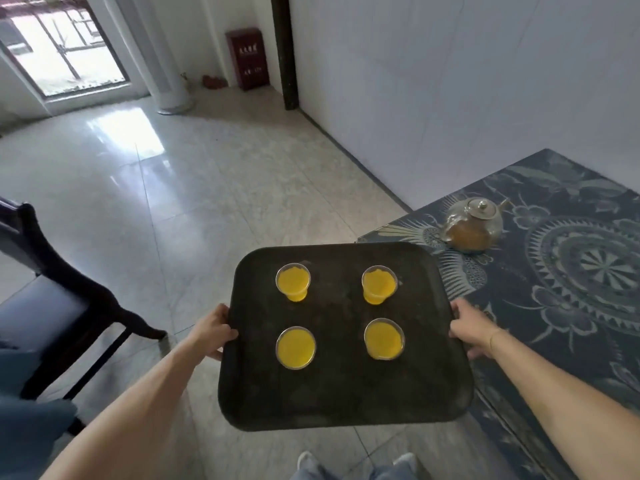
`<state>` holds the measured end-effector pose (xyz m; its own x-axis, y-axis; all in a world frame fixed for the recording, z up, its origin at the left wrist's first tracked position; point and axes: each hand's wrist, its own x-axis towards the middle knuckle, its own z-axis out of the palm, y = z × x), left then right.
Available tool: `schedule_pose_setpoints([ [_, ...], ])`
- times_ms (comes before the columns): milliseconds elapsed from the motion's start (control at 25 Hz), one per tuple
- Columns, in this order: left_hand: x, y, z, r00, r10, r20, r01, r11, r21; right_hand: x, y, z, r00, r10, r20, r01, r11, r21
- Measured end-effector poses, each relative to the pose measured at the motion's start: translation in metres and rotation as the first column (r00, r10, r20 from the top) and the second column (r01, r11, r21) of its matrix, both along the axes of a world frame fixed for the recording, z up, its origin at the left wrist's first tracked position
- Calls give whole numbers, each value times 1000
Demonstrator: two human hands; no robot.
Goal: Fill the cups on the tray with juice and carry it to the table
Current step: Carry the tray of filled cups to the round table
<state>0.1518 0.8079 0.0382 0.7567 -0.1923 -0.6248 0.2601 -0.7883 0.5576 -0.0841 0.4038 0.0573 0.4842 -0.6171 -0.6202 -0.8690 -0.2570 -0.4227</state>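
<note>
A dark square tray (346,393) is held level in the air, mostly over the floor, its right part overlapping the table's left edge. On it stand several clear cups full of yellow juice, such as the far left cup (293,282) and the near right cup (384,339). My left hand (213,332) grips the tray's left rim. My right hand (472,329) grips the right rim. A glass teapot (472,225) with brownish liquid stands on the table with the blue patterned cloth (571,271), to the right of the tray.
A dark wooden chair with a blue seat (52,299) stands at the left. Pale tiled floor (207,188) stretches ahead to a white column (166,64) and a red cabinet (247,58). A white wall (450,81) runs behind the table. My shoes show at the bottom.
</note>
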Motion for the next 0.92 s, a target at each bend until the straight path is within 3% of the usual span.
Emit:
schedule_pose_setpoints([
  [320, 16, 110, 7, 979, 205, 17, -204, 978, -45, 105, 73, 3, 973, 224, 56, -219, 972, -87],
  [680, 14, 213, 9, 886, 463, 20, -460, 885, -73, 224, 144, 6, 892, 442, 98, -441, 897, -26],
  [800, 9, 239, 5, 848, 526, 62, -524, 851, -41, 261, 175, 13, 871, 480, 110, -487, 871, 60],
  [920, 3, 264, 4, 795, 602, 75, -601, 799, -38, 303, 200, 12, 804, 590, 72, -594, 799, 91],
])
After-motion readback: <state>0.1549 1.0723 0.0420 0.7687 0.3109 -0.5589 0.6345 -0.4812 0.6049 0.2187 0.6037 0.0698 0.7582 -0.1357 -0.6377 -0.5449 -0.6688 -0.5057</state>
